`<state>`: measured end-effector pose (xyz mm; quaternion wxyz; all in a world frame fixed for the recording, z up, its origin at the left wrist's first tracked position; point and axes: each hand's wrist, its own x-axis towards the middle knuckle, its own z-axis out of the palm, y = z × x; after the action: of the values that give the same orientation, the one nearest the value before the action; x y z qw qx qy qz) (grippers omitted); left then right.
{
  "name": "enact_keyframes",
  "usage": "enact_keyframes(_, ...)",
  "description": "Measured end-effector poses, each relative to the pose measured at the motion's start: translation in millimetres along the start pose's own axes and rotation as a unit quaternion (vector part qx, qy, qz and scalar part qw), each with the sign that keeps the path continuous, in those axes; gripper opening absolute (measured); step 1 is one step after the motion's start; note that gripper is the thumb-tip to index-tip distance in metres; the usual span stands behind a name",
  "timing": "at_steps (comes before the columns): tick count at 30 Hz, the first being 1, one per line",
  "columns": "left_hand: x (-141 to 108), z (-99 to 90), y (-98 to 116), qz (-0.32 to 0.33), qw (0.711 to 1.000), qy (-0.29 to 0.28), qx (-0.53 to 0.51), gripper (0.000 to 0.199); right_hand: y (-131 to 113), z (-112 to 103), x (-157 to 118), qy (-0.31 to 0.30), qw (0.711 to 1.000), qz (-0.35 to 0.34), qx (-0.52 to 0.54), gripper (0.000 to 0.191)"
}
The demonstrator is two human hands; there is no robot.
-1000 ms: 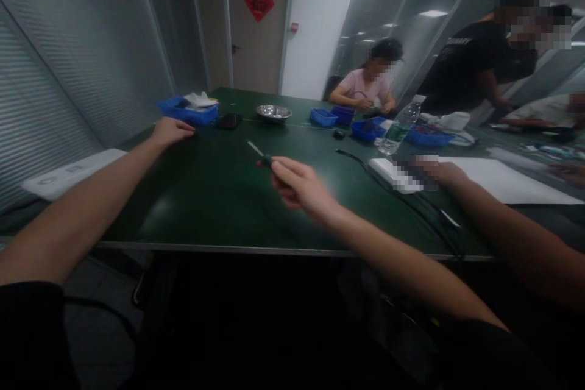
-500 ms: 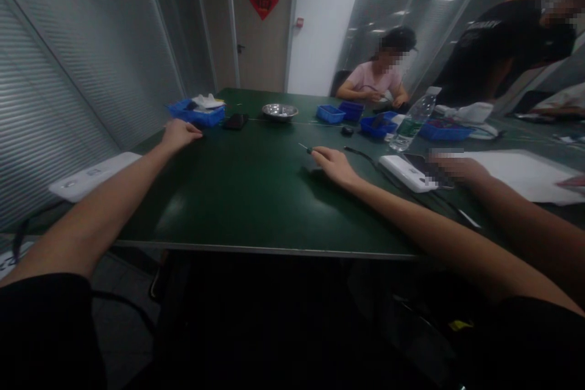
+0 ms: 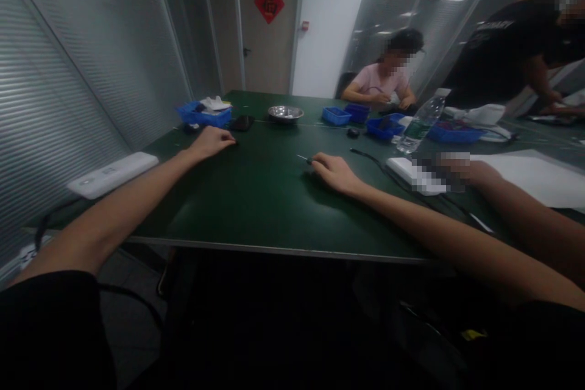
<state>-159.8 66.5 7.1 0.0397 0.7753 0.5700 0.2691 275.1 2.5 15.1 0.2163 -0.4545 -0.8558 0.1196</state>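
My left hand (image 3: 211, 141) is over the left part of the green table, just in front of the black phone (image 3: 242, 123). Its thumb and fingertips are pinched together; whatever they may hold is too small to make out. Near the table's middle, my right hand (image 3: 336, 172) is closed round the dark handle of a small screwdriver (image 3: 302, 158). The thin metal shaft points left, with its tip apart from anything. Behind the left hand sits a blue tray (image 3: 204, 117) with white things in it. A shiny metal bowl (image 3: 286, 114) stands farther back between my hands.
A white power strip (image 3: 113, 174) lies on the left. To the right are blue bins (image 3: 337, 116), a water bottle (image 3: 423, 122), a white box (image 3: 414, 175), a cable (image 3: 371, 159) and white paper (image 3: 539, 180). A co-worker's hand (image 3: 482, 178) reaches in close beside my right arm.
My left hand has moved right, away from the blue tray and toward the table's middle. My right hand stays nearly in place with the screwdriver. The view has shifted slightly.
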Motion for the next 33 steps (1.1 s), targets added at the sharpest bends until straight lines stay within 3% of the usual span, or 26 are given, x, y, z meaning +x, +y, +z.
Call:
enact_keyframes(5,-4.5,41.7,89.0,0.141,0.972,-0.075,-0.174,0.029,-1.2,6.0,-0.8,-0.005,0.999,-0.038,-0.033,0.035)
enact_keyframes(9,-15.4,55.2,127.6,0.178,0.955,-0.105,-0.212,0.037,2.3,10.2,-0.1,-0.002,0.995,-0.076,-0.07,0.036)
enact_keyframes(15,-20.4,56.9,130.6,0.206,0.946,-0.115,-0.224,0.029,0.1,9.0,-3.4,-0.002,0.986,-0.151,-0.073,0.041)
enact_keyframes(33,-21.7,61.9,130.0,0.208,0.935,-0.119,-0.261,0.028,-5.0,9.7,-10.4,0.014,0.979,-0.19,-0.071,0.039)
